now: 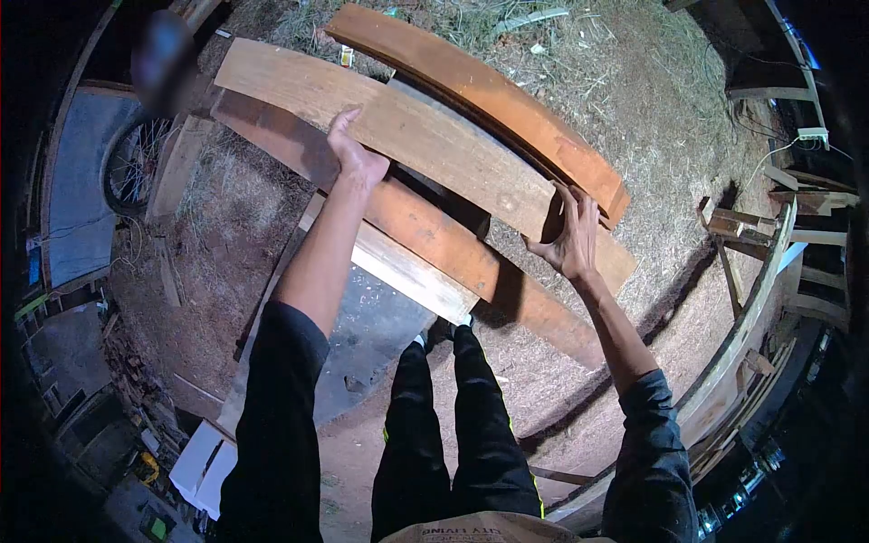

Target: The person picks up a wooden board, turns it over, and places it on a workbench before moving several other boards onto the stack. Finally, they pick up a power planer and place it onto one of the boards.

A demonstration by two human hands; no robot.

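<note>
Head view looks down on a stack of long planks laid across each other over dirt & dry straw. Left hand (pixel 355 156) is on the near edge of the pale plank (pixel 407 136), fingers hooked up over the top face, thumb under the edge, so it's closed round the board edge. Right hand (pixel 570 237) is at the same plank's right end, fingers spread & pressed on the end face and edge, palm toward the wood; a flat hold, not a full wrap. That plank is wide, light tan, smooth w/ faint grain, looks bowed by the lens; it runs from upper left to mid-right and lies on top of the others. Just behind it, touching or nearly, is a reddish-orange plank (pixel 489 95), darker at the edges. Under the pale one a red-brown plank (pixel 434 240) runs the same way, and a narrower whitish board (pixel 412 271) sits below that near the person's shoe. Black trousers w/ a yellow side stripe & dark sleeves show at bottom. Bike wheel (pixel 131 163) at far left, timber frame (pixel 742 317) at right, white box (pixel 206 462) lower left
</note>
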